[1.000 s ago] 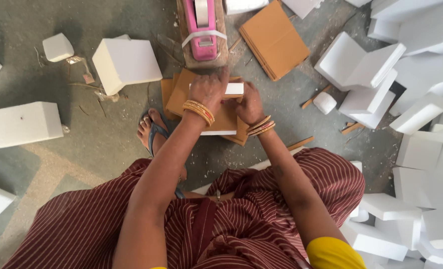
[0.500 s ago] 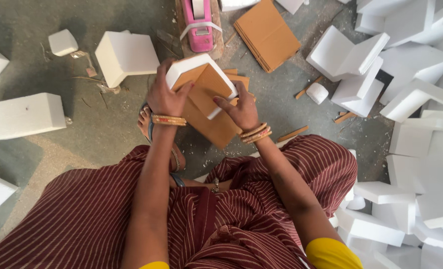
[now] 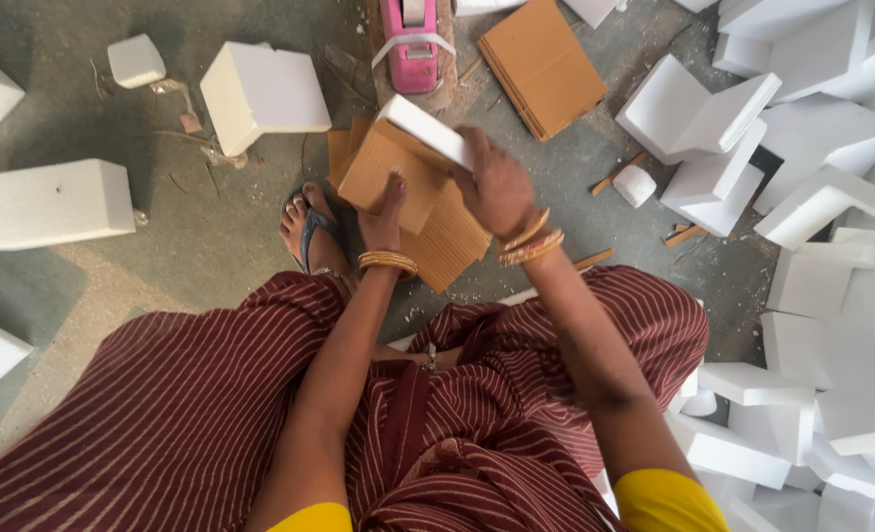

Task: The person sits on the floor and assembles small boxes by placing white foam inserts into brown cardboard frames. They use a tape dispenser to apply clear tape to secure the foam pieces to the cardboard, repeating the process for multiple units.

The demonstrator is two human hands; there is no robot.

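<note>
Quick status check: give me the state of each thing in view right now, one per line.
left hand: gripping the cardboard-wrapped foam piece at its lower edge.
right hand: gripping its white end.
cardboard-wrapped foam piece: lifted, tilted, white foam end exposed.
cardboard sheets: lying flat on the floor beneath.
pink tape dispenser: on the floor, untouched.
cardboard stack: flat, untouched.
foam blocks: scattered on the floor.

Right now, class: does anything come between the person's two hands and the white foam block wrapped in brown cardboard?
Nothing visible does. The right hand grips the foam block directly, and the left hand presses on the cardboard folded against it.
</note>
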